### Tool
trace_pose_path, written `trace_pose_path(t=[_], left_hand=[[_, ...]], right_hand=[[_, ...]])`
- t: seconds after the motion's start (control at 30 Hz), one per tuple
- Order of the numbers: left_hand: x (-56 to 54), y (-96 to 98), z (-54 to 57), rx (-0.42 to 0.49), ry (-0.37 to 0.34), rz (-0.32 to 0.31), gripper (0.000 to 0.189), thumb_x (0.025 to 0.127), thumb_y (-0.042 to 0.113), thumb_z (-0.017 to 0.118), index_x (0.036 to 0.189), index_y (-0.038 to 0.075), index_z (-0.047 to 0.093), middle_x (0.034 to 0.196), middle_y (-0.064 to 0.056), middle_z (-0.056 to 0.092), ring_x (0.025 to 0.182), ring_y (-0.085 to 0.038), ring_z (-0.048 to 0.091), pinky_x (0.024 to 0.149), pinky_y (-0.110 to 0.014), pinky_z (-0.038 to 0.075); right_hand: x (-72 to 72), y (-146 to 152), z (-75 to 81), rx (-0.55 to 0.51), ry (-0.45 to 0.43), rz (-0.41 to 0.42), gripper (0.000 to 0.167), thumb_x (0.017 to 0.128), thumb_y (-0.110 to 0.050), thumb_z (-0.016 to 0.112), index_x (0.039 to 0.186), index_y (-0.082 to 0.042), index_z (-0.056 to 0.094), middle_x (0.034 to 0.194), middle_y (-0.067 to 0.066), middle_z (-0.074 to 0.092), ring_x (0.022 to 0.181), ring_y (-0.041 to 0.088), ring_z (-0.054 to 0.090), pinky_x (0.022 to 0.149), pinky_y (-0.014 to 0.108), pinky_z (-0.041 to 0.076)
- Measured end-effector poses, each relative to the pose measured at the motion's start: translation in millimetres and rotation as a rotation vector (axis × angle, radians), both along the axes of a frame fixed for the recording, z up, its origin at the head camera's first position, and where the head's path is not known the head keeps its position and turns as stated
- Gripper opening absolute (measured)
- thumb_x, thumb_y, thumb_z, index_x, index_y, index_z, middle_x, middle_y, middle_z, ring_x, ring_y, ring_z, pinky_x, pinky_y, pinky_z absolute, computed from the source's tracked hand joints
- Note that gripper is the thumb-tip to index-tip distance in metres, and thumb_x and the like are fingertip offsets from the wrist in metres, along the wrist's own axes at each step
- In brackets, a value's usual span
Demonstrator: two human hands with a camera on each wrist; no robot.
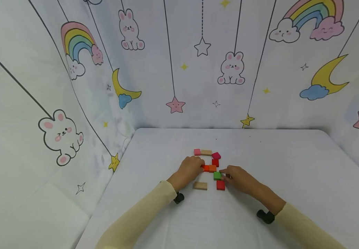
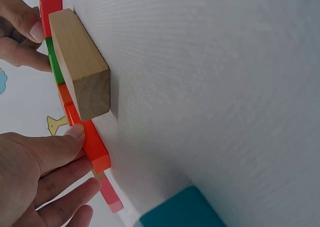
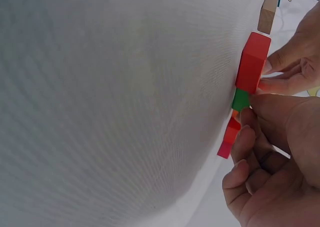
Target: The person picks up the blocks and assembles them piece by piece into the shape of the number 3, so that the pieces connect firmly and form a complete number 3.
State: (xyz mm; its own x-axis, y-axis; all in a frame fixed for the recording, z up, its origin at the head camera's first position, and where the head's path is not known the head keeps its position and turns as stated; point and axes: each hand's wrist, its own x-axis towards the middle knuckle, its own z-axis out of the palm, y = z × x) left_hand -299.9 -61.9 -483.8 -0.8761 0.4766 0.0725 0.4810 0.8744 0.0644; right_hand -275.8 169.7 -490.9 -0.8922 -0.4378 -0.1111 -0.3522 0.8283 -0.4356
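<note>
In the head view my left hand (image 1: pixel 189 170) is at the left end of the middle row of blocks. Its thumb and fingers pinch an orange-red block (image 2: pixel 92 142), which lies against an orange block (image 1: pixel 212 168). To the right, my right hand (image 1: pixel 241 179) has thumb and index finger at a green block (image 1: pixel 217 176), pinching it, as the right wrist view shows; its other fingers are curled. The green block sits between the orange block and a red block (image 1: pixel 221 185) nearer me. Another red block (image 1: pixel 215 162) stands just beyond the orange one.
A pink block (image 1: pixel 197 152), a plain wooden block (image 1: pixel 206 153) and a magenta block (image 1: pixel 216 155) form the far row. Nearer me lies another wooden block (image 1: pixel 200 186). A teal block (image 2: pixel 185 211) shows in the left wrist view. White cloth (image 1: pixel 291 173) covers the table.
</note>
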Motion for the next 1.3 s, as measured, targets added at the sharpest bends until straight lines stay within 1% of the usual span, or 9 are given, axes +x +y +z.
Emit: trace_pose_path(t=[0.43, 0.5, 0.67, 1.0, 1.2, 1.3], left_hand=[[2.6, 1.0, 3.4, 0.019, -0.022, 0.002, 0.019, 0.099, 0.023, 0.077, 0.116, 0.014, 0.079, 0.104, 0.000, 0.077, 0.090, -0.016, 0.065, 0.087, -0.030, 0.055], [2.6, 1.0, 3.7, 0.018, -0.021, 0.003, 0.019, 0.099, 0.023, 0.077, 0.116, 0.014, 0.079, 0.104, 0.000, 0.077, 0.090, -0.016, 0.065, 0.087, -0.030, 0.055], [1.5, 0.5, 2.6, 0.012, -0.016, 0.002, 0.020, 0.099, 0.024, 0.076, 0.117, 0.015, 0.079, 0.105, 0.000, 0.077, 0.090, -0.016, 0.065, 0.086, -0.029, 0.055], [0.8, -0.6, 0.4, 0.006, 0.004, -0.002, 0.019, 0.098, 0.024, 0.078, 0.114, 0.015, 0.080, 0.099, 0.002, 0.075, 0.086, -0.014, 0.062, 0.082, -0.027, 0.053], [0.2, -0.9, 0.0, -0.008, 0.012, -0.011, 0.019, 0.099, 0.025, 0.077, 0.115, 0.016, 0.080, 0.099, 0.002, 0.075, 0.085, -0.014, 0.062, 0.081, -0.026, 0.053], [0.2, -0.7, 0.5, -0.009, 0.013, -0.014, 0.019, 0.099, 0.025, 0.076, 0.115, 0.016, 0.080, 0.098, 0.002, 0.075, 0.084, -0.014, 0.062, 0.081, -0.026, 0.053]], right_hand=[[-3.6, -2.3, -3.6, -0.023, -0.002, -0.004, 0.044, 0.096, -0.017, 0.078, 0.138, -0.005, 0.070, 0.087, -0.003, 0.061, 0.080, 0.011, 0.055, 0.069, 0.021, 0.054], [-3.8, -2.7, -3.1, -0.028, -0.013, -0.018, 0.045, 0.096, -0.017, 0.079, 0.138, -0.006, 0.069, 0.087, -0.003, 0.062, 0.080, 0.012, 0.055, 0.069, 0.020, 0.054], [-2.9, -3.8, -0.9, -0.032, -0.020, -0.019, 0.046, 0.095, -0.018, 0.079, 0.138, -0.006, 0.069, 0.086, -0.002, 0.061, 0.079, 0.013, 0.056, 0.068, 0.022, 0.054], [0.1, -1.2, 3.4, -0.020, -0.001, -0.013, 0.049, 0.095, -0.018, 0.079, 0.140, -0.004, 0.067, 0.087, -0.001, 0.062, 0.079, 0.013, 0.055, 0.067, 0.022, 0.054], [5.6, 5.6, 11.3, -0.015, 0.040, 0.005, 0.043, 0.094, -0.020, 0.081, 0.133, -0.005, 0.070, 0.088, -0.003, 0.062, 0.081, 0.012, 0.057, 0.068, 0.022, 0.055], [10.5, 10.2, 15.8, -0.025, 0.017, 0.014, 0.037, 0.094, -0.023, 0.080, 0.127, -0.008, 0.071, 0.088, -0.004, 0.062, 0.081, 0.012, 0.056, 0.067, 0.022, 0.053]])
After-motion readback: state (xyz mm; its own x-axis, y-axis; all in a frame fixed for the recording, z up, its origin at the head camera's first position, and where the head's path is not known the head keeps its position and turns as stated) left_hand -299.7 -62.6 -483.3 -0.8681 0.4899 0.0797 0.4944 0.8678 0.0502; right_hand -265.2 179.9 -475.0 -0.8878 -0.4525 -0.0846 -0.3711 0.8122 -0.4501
